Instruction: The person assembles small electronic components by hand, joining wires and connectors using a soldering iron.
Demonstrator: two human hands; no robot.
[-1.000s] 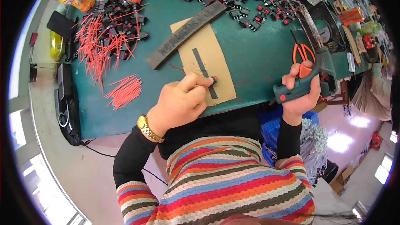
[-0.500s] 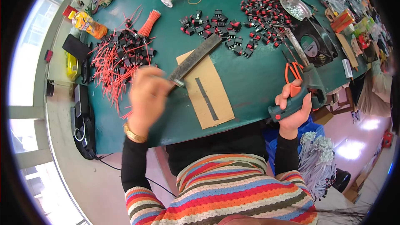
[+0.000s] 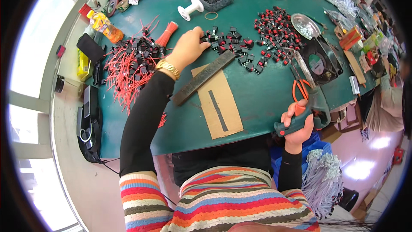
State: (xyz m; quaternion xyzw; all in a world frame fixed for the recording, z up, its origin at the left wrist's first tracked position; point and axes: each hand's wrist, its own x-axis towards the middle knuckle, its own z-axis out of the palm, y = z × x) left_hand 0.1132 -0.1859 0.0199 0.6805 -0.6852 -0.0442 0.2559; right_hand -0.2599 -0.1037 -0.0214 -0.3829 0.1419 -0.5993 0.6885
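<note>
Left hand reaches over small black-and-red plastic switches, fingers curled onto them. Right hand clenches dark green tool handle at table edge.

Assembly workshop: green workbench, heaped red wires (switches too).

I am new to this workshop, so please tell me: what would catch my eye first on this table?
First, the tangle of red wires at the left of the green table, and the heap of small black-and-red parts further right. The left hand reaches into more such parts at the middle, while the right hand grips a green tool at the near edge.
</note>
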